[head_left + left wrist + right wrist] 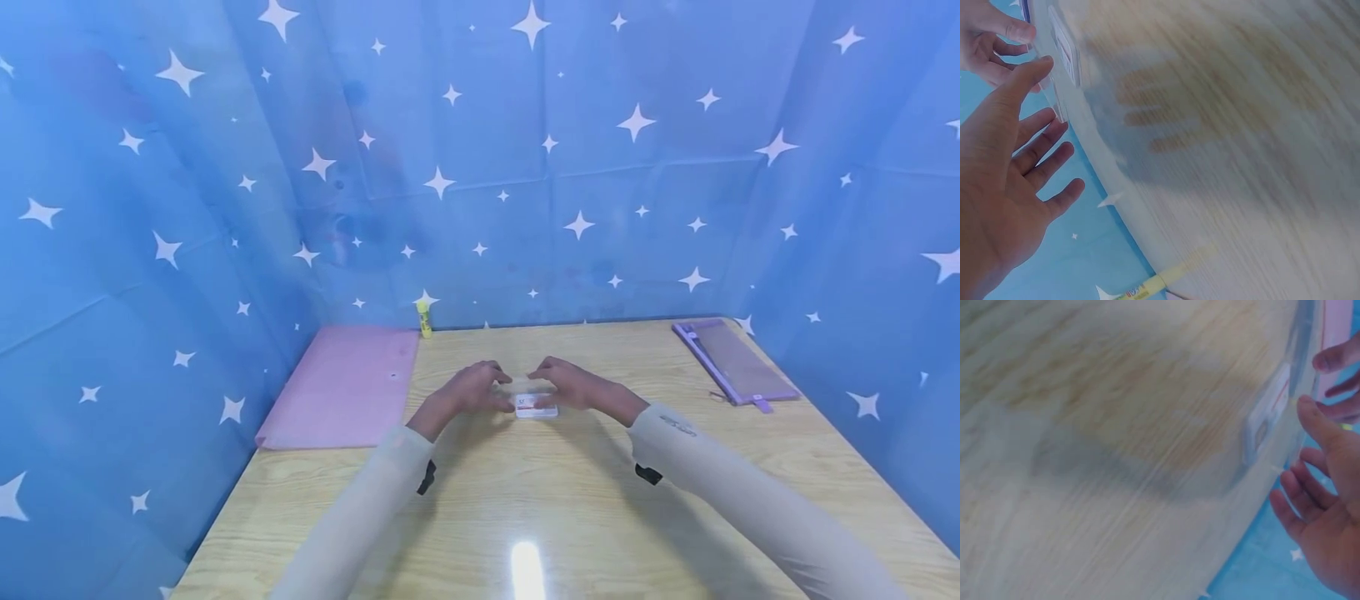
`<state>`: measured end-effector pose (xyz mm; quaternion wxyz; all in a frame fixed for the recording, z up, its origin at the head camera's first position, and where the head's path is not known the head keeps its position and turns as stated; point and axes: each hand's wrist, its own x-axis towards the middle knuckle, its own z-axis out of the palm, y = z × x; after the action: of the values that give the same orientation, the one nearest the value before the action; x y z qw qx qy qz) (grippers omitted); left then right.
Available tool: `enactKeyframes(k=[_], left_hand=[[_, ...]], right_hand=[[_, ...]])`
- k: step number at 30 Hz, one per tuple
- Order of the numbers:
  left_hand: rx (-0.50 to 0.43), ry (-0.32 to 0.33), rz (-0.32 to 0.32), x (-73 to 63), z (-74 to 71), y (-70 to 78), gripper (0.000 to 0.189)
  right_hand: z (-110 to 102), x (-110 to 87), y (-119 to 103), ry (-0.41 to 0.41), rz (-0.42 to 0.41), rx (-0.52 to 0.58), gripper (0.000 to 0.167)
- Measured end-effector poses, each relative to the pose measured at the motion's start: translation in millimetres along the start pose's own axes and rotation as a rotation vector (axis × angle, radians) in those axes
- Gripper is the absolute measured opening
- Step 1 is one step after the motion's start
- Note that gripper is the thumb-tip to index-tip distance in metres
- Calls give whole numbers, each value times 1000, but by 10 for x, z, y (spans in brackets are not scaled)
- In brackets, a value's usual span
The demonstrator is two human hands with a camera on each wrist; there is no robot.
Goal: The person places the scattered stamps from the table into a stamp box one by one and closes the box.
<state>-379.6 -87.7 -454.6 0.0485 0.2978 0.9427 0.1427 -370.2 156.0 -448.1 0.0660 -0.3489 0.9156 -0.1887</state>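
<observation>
My left hand and right hand face each other over the middle of the table. Between them they hold a thin clear plastic sleeve upright by its two sides, thumbs on the near face and fingertips on the far one. Its clear surface hardly shows in the head view. Just below it, a white card with a red stripe lies flat on the table. The right wrist view shows this card close beside the right thumb, with a picture near one end.
On the wooden table, a pink folder lies at the left. A yellow glue stick stands at the back edge. A purple-edged zip pouch lies at the right. A blue star-patterned curtain hangs around the table.
</observation>
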Motion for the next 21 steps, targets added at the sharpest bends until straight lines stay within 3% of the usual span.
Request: enactKeyframes(k=[10,21], left_hand=[[-2,11,35,57,85,121,63],[-18,16,45,89,150,117,63]], right_hand=[[49,-175,124,44,0,36,60],[138,-236,229,85,-28,32,62]])
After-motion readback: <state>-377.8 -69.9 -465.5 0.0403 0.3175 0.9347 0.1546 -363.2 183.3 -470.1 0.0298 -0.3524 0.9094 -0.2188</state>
